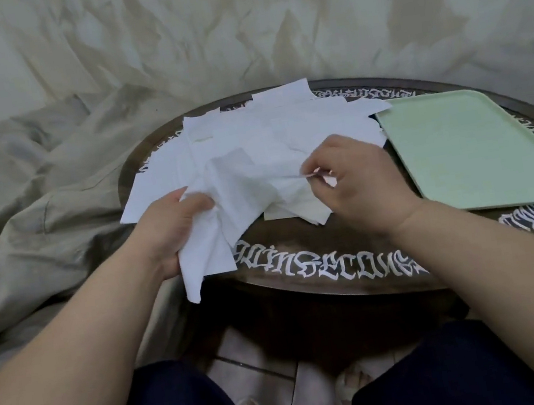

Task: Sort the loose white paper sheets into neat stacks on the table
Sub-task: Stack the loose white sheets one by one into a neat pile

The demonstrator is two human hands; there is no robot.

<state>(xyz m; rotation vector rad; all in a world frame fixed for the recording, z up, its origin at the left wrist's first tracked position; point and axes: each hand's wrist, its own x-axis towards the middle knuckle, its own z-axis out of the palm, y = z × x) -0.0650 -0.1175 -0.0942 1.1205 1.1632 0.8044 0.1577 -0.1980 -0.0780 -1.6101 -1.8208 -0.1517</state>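
- My left hand (172,227) grips a fanned bunch of thin white paper sheets (212,217).
- My right hand (349,179) pinches one sheet's edge; I should peel it singly, then square corners on the round dark bench (302,259).

Left grip (172,227) clenched, right grip (352,179) pinching.

A home room: rumpled beige bedding (31,189) beside a low round table (303,266), over tiled floor (268,386).

Your table layout
Paper sheets (269,132) are lying on the table's (301,252) left and middle; the tray (479,149) is sitting right of them, cloth (31,189) spreading far left.
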